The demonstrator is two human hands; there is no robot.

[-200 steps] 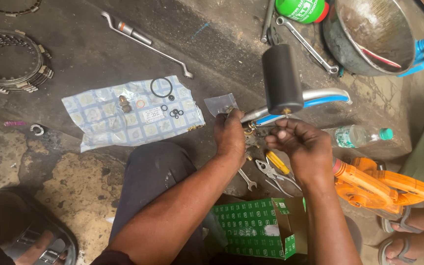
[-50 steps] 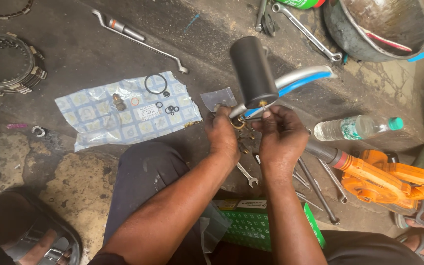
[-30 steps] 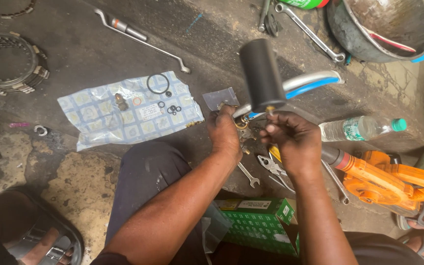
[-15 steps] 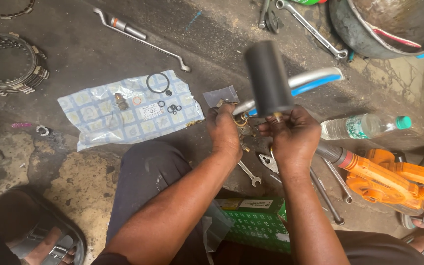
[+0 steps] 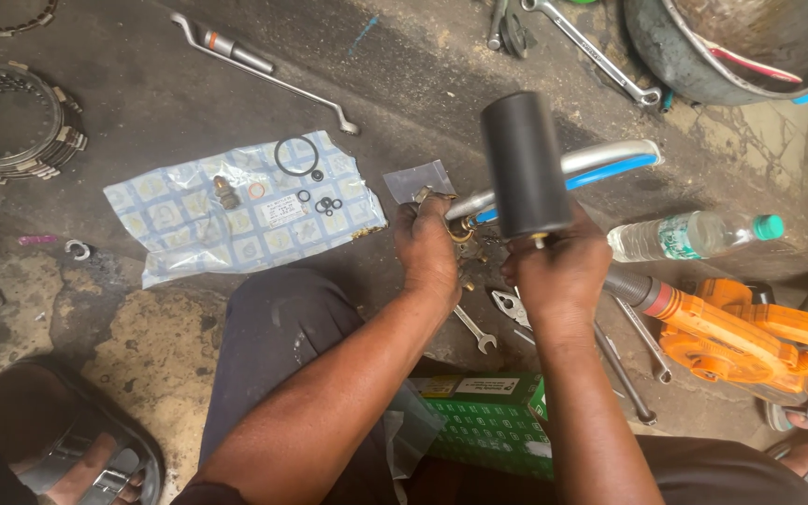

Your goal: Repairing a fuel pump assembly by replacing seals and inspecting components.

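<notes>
Head view. Landmark: black cylinder (image 5: 524,161), standing on end near frame centre, tilted slightly toward the upper left, with a thin metal rod projecting from its lower end.

Right hand (image 5: 558,271) sits directly below the cylinder, back of the hand toward the camera, fingers curled closed around the cylinder's lower end and rod. The forearm runs down to the lower frame edge, nearly vertical.

Left hand (image 5: 429,248) sits just left of the cylinder's lower end, knuckles up, wrist bent inward. Its fingertips are pinched together on small brass-coloured fittings (image 5: 465,231) at the near end of a silver and blue pipe (image 5: 600,164); exactly what they clamp cannot be told. The forearm slants down to the lower left, across a dark trouser knee.

The pipe passes behind the cylinder and extends to its right, curving at the far end.

Left of the cylinder, a printed plastic sheet (image 5: 198,224) lies on the floor carrying black O-rings (image 5: 294,155) and small parts. Right of the cylinder lies a clear water bottle (image 5: 694,234), and lower right an orange power tool (image 5: 759,332). Below the hands: a small spanner (image 5: 474,332) and a green carton (image 5: 488,425). Upper right of the cylinder stands a metal bowl (image 5: 731,47).
</notes>
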